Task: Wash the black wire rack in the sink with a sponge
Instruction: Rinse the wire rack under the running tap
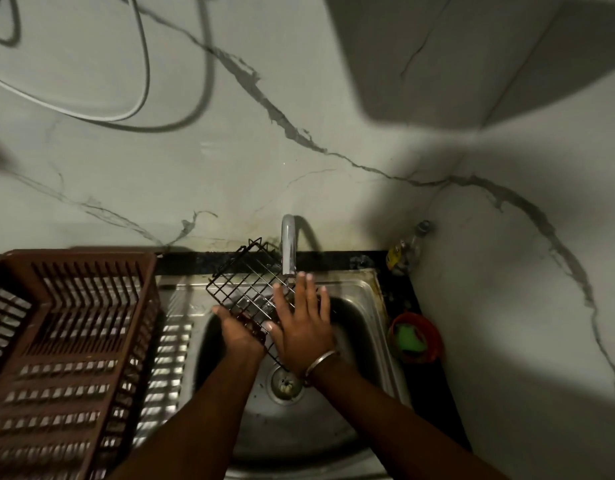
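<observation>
Black wire rack (245, 284) over sink (363, 289), left hand (238, 329) gripping it, right hand (304, 327) flat on it.

2 bare forearms are seen entering from the lower edge and converging toward the middle of the view. The left hand (237, 330) is placed palm up, its fingers passed beneath the black wire rack (250, 284) and its thumb extended to the left; how tightly the fingers are curled cannot be told, since they are hidden behind the wires. The right hand (301, 325) is laid flat, back upward, with 4 straight, slightly spread fingers (308, 289) directed away from the body and pressed against the rack's upper face. A metal bangle (320, 362) is worn at the right wrist.
</observation>
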